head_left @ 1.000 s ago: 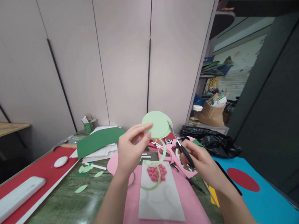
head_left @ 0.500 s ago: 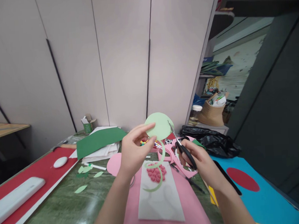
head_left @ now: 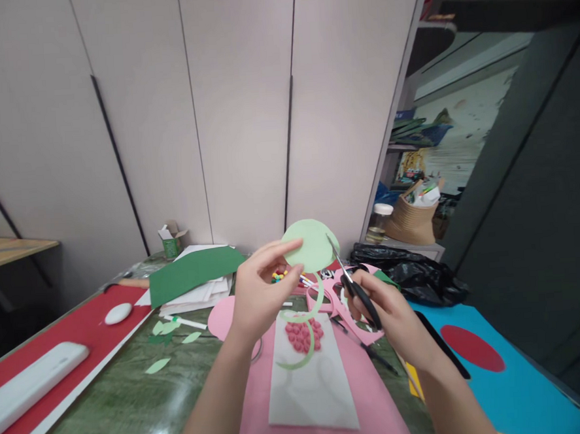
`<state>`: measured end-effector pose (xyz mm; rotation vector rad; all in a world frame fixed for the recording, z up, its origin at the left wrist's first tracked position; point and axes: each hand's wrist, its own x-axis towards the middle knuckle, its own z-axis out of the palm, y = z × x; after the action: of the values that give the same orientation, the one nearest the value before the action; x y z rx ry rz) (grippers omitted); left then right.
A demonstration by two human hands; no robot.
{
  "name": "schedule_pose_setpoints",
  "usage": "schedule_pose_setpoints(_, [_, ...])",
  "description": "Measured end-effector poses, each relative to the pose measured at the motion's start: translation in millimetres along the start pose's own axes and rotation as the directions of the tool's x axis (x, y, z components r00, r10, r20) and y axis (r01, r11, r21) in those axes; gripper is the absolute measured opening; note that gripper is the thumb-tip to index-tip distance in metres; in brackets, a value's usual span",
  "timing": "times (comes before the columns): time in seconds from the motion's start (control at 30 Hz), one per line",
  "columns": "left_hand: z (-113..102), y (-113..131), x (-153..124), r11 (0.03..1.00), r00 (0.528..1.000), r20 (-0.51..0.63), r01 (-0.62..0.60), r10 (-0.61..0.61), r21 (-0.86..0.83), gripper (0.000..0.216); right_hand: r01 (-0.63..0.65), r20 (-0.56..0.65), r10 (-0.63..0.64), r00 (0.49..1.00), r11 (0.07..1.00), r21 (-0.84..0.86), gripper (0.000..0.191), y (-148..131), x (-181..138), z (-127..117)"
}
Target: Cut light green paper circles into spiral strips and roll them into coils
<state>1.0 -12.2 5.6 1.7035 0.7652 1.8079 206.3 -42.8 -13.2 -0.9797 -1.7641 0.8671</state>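
Note:
My left hand (head_left: 260, 294) pinches a light green paper disc (head_left: 311, 243) by its left edge and holds it up over the table. A thin green strip (head_left: 306, 317) curls down from the disc in a spiral. My right hand (head_left: 389, 312) grips black-handled scissors (head_left: 354, 285), whose blades meet the disc's right edge. Below lies a grey sheet (head_left: 310, 386) with a cluster of pink-red pieces (head_left: 303, 334), resting on pink paper (head_left: 331, 411).
Dark green paper (head_left: 190, 272) lies on a white stack at the back left, with cut green leaves (head_left: 166, 329) nearby. A red mat (head_left: 76, 335) holds white objects. A black bag (head_left: 411, 275) and blue paper with a red circle (head_left: 475, 350) sit right.
My left hand has turned the disc a little, shifting it slightly rightwards, and the hanging strip has grown somewhat longer. The scissors stay at the disc's right edge.

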Motion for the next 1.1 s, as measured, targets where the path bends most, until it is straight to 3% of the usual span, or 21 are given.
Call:
schedule_pose_setpoints(0.57, [-4.1, -0.9, 0.2, 0.999, 1.000, -0.023, -0.002, 0.002, 0.033, 0.018, -0.002, 0.008, 0.002, 1.000, 0.998, -0.057, 0.025, -2.4, -0.2, -1.2])
schedule_pose_setpoints(0.87, [3.1, -1.8, -0.6, 1.000, 0.995, -0.104, 0.005, -0.006, -0.013, 0.025, -0.010, 0.007, 0.010, 1.000, 0.998, -0.056, 0.027, 2.7, 1.8, 0.1])
schedule_pose_setpoints(1.1, [5.6, -0.7, -0.9, 0.999, 0.996, -0.084, 0.015, -0.017, -0.030, 0.026, 0.011, -0.037, -0.012, 0.999, 1.000, -0.019, 0.029, 3.9, 3.5, 4.7])
